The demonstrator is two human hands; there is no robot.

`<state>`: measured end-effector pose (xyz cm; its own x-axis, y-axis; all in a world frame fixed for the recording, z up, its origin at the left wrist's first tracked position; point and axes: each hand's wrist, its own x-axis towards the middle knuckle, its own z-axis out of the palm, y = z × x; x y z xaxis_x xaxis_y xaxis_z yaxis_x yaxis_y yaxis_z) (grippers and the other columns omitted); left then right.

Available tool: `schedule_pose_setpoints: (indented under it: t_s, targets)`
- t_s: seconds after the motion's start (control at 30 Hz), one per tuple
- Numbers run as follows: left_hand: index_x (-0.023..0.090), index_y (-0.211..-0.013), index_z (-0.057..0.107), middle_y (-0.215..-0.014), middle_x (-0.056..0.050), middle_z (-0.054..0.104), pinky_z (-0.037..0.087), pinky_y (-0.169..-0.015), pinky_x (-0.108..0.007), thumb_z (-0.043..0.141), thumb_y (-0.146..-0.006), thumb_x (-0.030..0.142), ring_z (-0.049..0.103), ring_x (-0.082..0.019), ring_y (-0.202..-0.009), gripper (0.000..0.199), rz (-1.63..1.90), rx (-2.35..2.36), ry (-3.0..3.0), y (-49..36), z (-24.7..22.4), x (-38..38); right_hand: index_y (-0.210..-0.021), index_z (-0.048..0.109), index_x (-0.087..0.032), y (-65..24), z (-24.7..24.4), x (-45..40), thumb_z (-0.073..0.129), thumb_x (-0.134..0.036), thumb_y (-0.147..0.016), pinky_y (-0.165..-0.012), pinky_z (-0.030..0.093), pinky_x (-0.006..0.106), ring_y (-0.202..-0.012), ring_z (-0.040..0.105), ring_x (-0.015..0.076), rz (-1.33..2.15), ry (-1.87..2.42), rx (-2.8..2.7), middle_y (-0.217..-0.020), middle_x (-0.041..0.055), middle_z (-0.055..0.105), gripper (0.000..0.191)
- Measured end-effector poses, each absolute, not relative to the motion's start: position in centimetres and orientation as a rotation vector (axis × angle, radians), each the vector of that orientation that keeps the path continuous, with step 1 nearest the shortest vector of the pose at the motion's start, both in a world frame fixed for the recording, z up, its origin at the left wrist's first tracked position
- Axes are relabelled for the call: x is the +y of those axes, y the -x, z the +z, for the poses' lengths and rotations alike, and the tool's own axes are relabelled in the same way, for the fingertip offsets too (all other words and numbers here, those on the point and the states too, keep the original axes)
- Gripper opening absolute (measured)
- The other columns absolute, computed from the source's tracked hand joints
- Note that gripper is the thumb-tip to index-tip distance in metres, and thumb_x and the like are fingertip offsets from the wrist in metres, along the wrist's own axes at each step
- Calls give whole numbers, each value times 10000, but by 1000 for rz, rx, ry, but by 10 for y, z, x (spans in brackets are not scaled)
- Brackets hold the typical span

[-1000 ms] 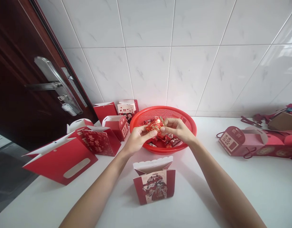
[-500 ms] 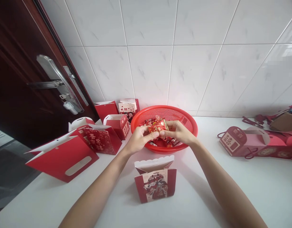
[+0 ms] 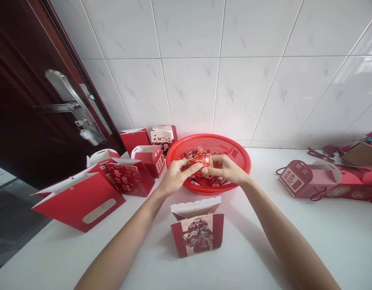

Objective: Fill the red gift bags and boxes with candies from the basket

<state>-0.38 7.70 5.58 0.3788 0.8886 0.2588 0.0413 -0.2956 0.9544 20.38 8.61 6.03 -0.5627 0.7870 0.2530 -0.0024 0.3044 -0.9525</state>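
Observation:
A shiny red-and-gold wrapped candy packet (image 3: 204, 160) is held between both hands, over the near part of a red plastic basket (image 3: 245, 159). My left hand (image 3: 175, 176) pinches its left end, thumb on the front. At the right end, my right hand (image 3: 226, 168) grips it with thumb and fingers. Below the packet, several red wrapped candies (image 3: 217, 182) lie in the basket, partly covered by the hands. Between my forearms stands an upright dark red gift box (image 3: 198, 235) with its scalloped white top flaps raised and a printed couple on its front.
At left stand several red gift boxes and bags, among them a large red bag (image 3: 98, 197) and a patterned box (image 3: 133, 177). Pink and red boxes (image 3: 309, 181) line the right side. A dark door (image 3: 19, 80) is at left; a tiled wall (image 3: 192, 92) rises behind the white table (image 3: 255, 241).
My fingers have shifted on the packet, and it has turned slightly so that its front looks rounder. The basket and boxes stay where they were.

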Motion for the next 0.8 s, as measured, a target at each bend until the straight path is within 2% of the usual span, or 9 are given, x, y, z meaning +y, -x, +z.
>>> schedule_pose_setpoints:
  t_s: [0.1, 0.23, 0.7, 0.8]
  targets:
    - [128, -953, 792, -941, -102, 806, 580, -784, -324, 757, -834, 540, 734, -249, -880, 430, 1089, 846, -1681, 4, 54, 78, -774, 682, -157, -204, 61, 86, 846, -489, -773, -583, 462, 255, -639, 576, 133, 1320, 700, -1841, -706, 6, 657, 370]
    - [125, -939, 793, -887, -90, 797, 564, -748, -307, 740, -859, 514, 713, -224, -813, 401, 1098, 875, -1747, 5, 51, 80, -754, 661, -165, -205, 61, 86, 849, -484, -767, -545, 426, 251, -605, 549, 126, 1307, 700, -1857, -680, -5, 639, 370]
    - [147, -901, 791, -922, -84, 799, 557, -814, -316, 730, -868, 464, 718, -242, -893, 324, 1105, 836, -1786, 4, 52, 78, -737, 651, -166, -206, 60, 87, 827, -466, -799, -577, 432, 260, -618, 549, 127, 1265, 698, -1902, -685, -8, 634, 353]
    - [154, -852, 790, -858, -72, 786, 546, -768, -307, 738, -851, 489, 703, -228, -829, 339, 1097, 840, -1759, 4, 54, 78, -724, 639, -170, -204, 62, 83, 790, -487, -838, -567, 422, 255, -603, 531, 119, 1254, 694, -1901, -667, -14, 615, 369]
